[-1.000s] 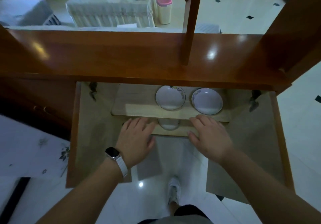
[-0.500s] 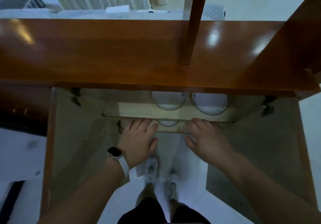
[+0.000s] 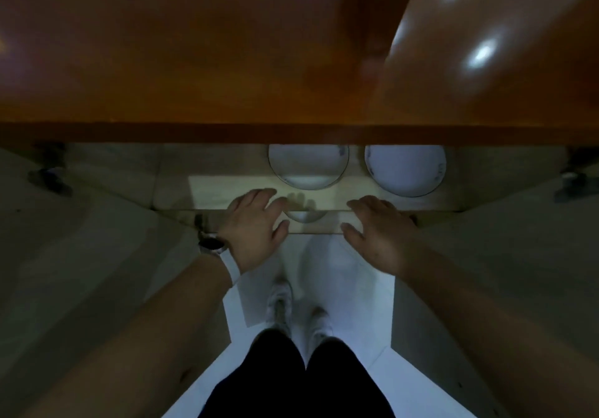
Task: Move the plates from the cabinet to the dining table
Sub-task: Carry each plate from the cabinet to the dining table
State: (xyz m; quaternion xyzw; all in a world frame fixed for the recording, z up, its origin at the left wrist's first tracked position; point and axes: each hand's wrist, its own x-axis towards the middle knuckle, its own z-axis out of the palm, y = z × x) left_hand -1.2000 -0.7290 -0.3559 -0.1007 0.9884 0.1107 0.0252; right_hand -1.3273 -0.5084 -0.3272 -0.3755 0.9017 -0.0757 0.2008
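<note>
Under the brown cabinet top (image 3: 201, 60), I see two white plates (image 3: 308, 168) side by side on the upper shelf (image 3: 227, 190), their far halves hidden. Both hands are spread flat and empty: my left hand (image 3: 256, 236) and right hand (image 3: 379, 236) reach toward the shelf's front edge, just short of the plates.

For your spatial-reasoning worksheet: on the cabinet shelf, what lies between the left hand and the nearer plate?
In the head view, only bare shelf board lies between the left hand and the nearer plate.
</note>
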